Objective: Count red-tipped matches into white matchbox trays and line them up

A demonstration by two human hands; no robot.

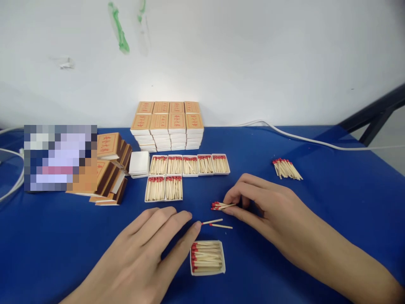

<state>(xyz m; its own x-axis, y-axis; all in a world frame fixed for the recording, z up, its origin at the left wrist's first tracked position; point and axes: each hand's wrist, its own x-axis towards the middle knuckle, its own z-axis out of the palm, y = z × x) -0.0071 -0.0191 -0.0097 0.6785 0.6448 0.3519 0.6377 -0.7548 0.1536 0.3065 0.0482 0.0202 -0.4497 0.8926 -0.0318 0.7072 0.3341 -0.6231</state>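
Note:
My right hand (265,207) pinches a small bundle of red-headed matches (221,206) by their bare ends, heads pointing left. Two loose matches (221,226) lie on the blue table just below that bundle. My left hand (155,240) rests palm down with its fingers stretched out; the thumb tip is at the head of one loose match, and I cannot tell if it presses on it. Close to me, between the hands, lies a white matchbox tray (224,264) full of matches, heads to the left.
Several filled trays (174,188) stand in two rows beyond my hands. Behind them are stacked matchboxes (167,122). White trays (139,164) and a pile of box sleeves (109,173) lie to the left. A match heap (287,169) is at right; a white cable (300,137) crosses behind.

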